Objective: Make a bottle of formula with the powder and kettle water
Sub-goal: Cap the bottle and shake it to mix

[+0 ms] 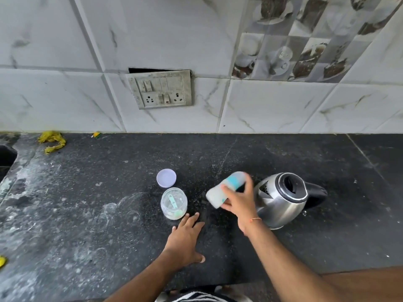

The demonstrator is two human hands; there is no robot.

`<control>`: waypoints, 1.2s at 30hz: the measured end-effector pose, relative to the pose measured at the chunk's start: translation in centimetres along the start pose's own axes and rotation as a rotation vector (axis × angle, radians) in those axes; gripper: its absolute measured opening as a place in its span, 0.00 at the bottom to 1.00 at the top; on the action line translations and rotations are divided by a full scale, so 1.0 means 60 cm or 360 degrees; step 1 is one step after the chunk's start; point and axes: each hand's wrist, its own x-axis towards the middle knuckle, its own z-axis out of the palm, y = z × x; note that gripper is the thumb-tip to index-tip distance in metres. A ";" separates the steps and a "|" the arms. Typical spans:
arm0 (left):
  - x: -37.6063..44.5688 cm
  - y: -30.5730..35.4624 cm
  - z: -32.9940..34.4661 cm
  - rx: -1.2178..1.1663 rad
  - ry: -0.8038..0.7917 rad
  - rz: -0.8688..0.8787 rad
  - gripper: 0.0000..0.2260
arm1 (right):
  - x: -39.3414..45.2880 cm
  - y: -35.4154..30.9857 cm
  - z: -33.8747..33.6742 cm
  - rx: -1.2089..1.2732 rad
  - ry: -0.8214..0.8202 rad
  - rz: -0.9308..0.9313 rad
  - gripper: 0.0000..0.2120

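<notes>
Your dark speckled stone counter (91,192) carries a clear plastic jar (173,203), its round lilac lid (166,177) just behind, a steel kettle (281,199), yellow scraps (52,140), and your left hand (185,238), flat.

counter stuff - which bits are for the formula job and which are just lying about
For the job: bottle gripped in right hand; powder jar with scoop inside; jar lid; kettle; left hand flat on the counter.

Lying about: yellow scraps; switchboard.
</notes>
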 end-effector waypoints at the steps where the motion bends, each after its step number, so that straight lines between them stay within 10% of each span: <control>1: -0.001 -0.001 0.001 0.0005 -0.0004 0.0002 0.52 | -0.001 -0.003 0.004 0.0130 -0.0034 0.0177 0.38; 36: -0.003 -0.002 0.003 0.0042 -0.0011 0.0019 0.51 | 0.002 0.018 -0.004 -0.0174 0.0001 0.0003 0.38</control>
